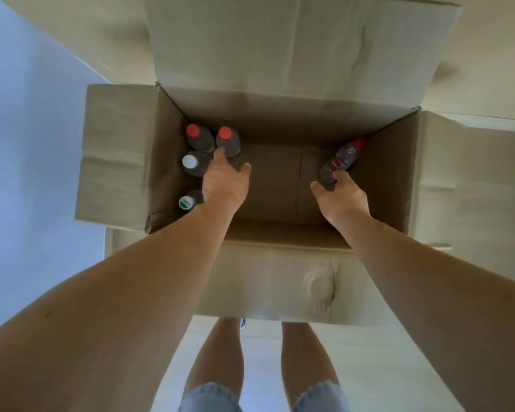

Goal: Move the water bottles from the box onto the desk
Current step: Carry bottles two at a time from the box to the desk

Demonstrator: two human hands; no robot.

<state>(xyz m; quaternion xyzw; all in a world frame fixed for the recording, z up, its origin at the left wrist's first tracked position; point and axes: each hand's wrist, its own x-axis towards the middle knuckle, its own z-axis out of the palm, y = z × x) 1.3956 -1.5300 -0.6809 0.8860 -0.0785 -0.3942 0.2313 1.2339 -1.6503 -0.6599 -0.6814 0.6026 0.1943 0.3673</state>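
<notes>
An open cardboard box [399, 179] stands on the floor below me. Several water bottles stand upright along its left wall: two with red caps [193, 130] [225, 133], one with a white cap [189, 162], one with a green-and-white cap [186, 202]. My left hand [225, 181] reaches into the box, thumb spread wide, its forefinger touching the right red-capped bottle. My right hand [342, 197] grips the lower end of another red-capped bottle [341, 162], which tilts up toward the box's far right corner.
The box's flaps [280, 49] are folded outward on all sides. Its middle floor is bare cardboard. My legs stand behind the near flap [280, 281] on a pale floor. A pale blue surface lies to the left. No desk is in view.
</notes>
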